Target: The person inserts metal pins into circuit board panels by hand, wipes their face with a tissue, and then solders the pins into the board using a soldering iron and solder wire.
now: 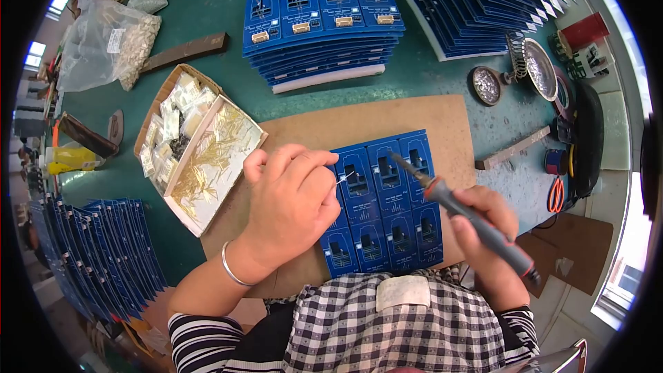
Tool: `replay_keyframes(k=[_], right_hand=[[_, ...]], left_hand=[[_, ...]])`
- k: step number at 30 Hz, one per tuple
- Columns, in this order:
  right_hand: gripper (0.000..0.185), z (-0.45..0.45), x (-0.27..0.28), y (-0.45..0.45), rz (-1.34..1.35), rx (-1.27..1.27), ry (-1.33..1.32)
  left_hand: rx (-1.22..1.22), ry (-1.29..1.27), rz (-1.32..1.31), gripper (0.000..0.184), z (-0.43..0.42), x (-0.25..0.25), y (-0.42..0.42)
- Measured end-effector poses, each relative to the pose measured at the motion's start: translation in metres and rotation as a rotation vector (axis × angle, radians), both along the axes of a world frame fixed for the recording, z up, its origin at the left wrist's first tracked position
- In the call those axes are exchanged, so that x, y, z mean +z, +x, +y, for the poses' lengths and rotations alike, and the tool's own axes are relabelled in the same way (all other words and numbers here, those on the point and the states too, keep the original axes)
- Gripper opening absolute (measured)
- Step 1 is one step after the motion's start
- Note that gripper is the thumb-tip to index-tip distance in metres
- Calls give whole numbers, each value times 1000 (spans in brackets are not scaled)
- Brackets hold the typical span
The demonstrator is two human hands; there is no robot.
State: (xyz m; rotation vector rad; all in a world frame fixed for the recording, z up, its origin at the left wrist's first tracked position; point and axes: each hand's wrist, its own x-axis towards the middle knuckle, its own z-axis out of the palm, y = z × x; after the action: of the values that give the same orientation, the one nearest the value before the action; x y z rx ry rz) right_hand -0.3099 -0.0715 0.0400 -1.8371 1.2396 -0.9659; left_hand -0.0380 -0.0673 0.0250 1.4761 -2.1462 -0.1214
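Note:
My right hand [487, 224] grips a soldering iron [476, 220] with a grey and red handle, its tip above the upper right part of a blue circuit board panel [373, 235]. The panel lies on a brown board [442, 114] and carries repeated cutout shapes in two rows. My left hand [293, 197] is closed over the panel's left edge. A thin silvery wire [344, 179] shows at its fingertips, over the panel; its other end is hidden by the hand. Left of this hand stands a cardboard box [200, 148] holding thin gold pins [207, 166] and small bagged parts.
Stacked blue panels stand at the back [318, 27], at the back right [476, 7] and at the left [103, 255]. To the right are a coiled iron stand [516, 55], a small round tin [486, 86], a wooden strip [514, 147] and orange-handled scissors [555, 195]. A plastic bag [90, 41] lies back left.

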Motion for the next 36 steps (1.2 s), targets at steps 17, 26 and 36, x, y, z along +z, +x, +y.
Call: replay_keyframes(k=[17, 26, 36], right_hand=[[29, -28, 13, -29, -57, 108, 319], [29, -26, 12, -40, -240, -51, 314], [29, -28, 12, -34, -109, 90, 271]], left_hand=[[-112, 31, 20, 18, -15, 0, -30], [-124, 13, 26, 17, -19, -3, -32], [-171, 17, 25, 15, -17, -9, -35]])
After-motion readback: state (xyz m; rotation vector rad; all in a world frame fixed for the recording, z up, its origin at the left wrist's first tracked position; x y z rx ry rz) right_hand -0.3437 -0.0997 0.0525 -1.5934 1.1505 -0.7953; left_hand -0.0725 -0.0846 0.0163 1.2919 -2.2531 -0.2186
